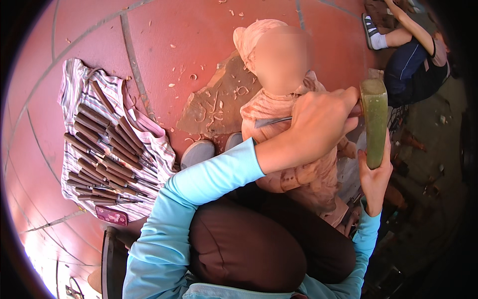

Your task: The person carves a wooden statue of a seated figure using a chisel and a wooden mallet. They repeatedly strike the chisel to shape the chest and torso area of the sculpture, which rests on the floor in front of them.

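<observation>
A carved wooden figure (318, 187) in pale reddish wood stands in front of my knees, its head toward the far side. My left hand (321, 117) is closed round a chisel (274, 121), whose metal blade points left across the figure's upper chest. The handle end shows just past my fingers. My right hand (376, 179) grips a green mallet (374, 119), which stands right beside the handle end; I cannot tell whether they touch. My left forearm covers part of the figure's body.
Left, a striped cloth (74, 79) bears several wooden-handled chisels (107, 149) and a patterned phone (111, 215). A brown slab (199, 107) with curled shavings lies behind my shoes (198, 152). More shavings dot the red tiled floor (164, 30). Another person (413, 70) sits at the far right.
</observation>
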Action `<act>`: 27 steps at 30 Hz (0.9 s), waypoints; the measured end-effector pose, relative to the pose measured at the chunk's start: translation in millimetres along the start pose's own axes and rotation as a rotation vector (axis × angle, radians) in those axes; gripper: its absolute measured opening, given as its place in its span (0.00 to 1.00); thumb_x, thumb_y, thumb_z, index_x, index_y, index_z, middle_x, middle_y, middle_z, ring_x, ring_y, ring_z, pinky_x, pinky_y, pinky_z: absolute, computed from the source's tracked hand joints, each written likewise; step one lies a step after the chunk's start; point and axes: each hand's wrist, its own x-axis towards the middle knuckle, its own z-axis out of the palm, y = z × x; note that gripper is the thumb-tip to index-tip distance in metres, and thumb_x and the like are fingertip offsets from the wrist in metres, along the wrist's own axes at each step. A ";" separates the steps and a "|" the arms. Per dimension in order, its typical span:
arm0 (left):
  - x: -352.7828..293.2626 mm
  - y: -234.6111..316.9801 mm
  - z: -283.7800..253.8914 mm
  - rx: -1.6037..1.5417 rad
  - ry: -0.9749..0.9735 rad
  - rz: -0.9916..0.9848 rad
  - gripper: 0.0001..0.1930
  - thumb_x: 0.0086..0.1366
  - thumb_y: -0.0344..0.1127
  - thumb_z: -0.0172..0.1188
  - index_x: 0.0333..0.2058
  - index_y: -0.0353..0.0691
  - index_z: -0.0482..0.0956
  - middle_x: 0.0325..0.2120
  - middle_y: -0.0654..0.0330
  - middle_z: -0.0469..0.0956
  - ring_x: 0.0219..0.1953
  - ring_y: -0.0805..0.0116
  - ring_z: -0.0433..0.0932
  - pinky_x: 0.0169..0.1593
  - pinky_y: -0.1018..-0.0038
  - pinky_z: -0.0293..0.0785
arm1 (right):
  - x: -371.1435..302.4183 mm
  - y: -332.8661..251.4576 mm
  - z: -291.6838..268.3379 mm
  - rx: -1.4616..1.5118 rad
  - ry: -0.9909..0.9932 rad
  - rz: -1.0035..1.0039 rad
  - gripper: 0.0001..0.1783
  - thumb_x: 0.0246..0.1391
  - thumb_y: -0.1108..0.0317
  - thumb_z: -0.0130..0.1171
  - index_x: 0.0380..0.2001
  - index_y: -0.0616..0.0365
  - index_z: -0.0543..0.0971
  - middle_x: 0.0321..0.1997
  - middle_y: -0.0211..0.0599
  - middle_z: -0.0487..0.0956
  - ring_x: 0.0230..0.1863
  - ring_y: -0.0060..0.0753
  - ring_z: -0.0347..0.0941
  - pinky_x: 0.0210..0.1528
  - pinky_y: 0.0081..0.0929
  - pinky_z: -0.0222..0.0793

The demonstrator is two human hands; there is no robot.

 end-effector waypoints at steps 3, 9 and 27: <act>-2.7 17.6 2.7 0.012 0.032 0.081 0.13 0.50 0.32 0.64 0.31 0.40 0.68 0.22 0.57 0.74 0.26 0.55 0.76 0.26 0.64 0.69 | -4.4 6.6 2.3 0.018 0.070 -0.020 0.22 0.49 0.79 0.60 0.48 0.61 0.69 0.32 0.30 0.73 0.33 0.19 0.68 0.39 0.18 0.66; 1.4 11.7 2.4 -0.027 0.037 0.059 0.12 0.50 0.30 0.64 0.30 0.40 0.67 0.21 0.60 0.74 0.26 0.57 0.76 0.26 0.65 0.68 | -7.2 8.9 -4.3 0.254 0.106 0.137 0.22 0.48 0.79 0.63 0.47 0.61 0.70 0.33 0.29 0.73 0.34 0.18 0.67 0.34 0.16 0.67; 1.0 3.5 -8.3 -0.091 -0.060 0.002 0.13 0.51 0.32 0.65 0.30 0.40 0.68 0.24 0.58 0.76 0.28 0.53 0.77 0.27 0.62 0.68 | -11.5 9.8 -3.2 -0.002 0.061 0.018 0.38 0.47 0.83 0.57 0.63 0.56 0.61 0.53 0.44 0.75 0.50 0.27 0.71 0.52 0.23 0.64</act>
